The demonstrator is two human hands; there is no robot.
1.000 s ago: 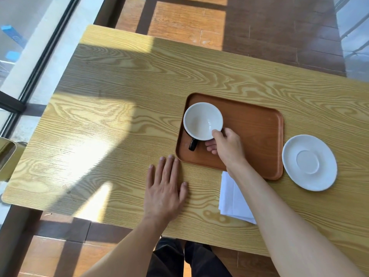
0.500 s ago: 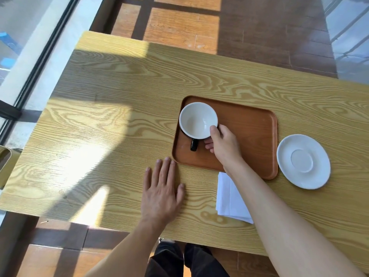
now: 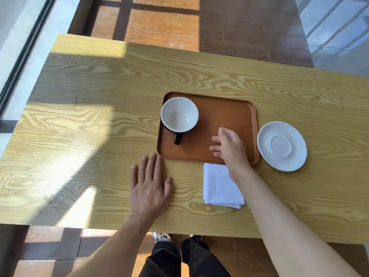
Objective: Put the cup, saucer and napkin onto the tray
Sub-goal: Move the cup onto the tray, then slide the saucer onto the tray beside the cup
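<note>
A cup, white inside and black outside with a black handle, stands upright at the left end of the brown tray. My right hand hovers over the tray's near right part, fingers apart, holding nothing, clear of the cup. A white saucer lies on the table just right of the tray. A folded white napkin lies on the table below the tray's near edge, partly under my right forearm. My left hand rests flat on the table, left of the napkin.
The wooden table has its near edge close to my legs. A window frame runs along the left side. Brown floor tiles lie beyond the table's far edge.
My right hand has let go of the cup and drawn back to the right over the tray. The cup stays on the tray. My left hand has not moved.
</note>
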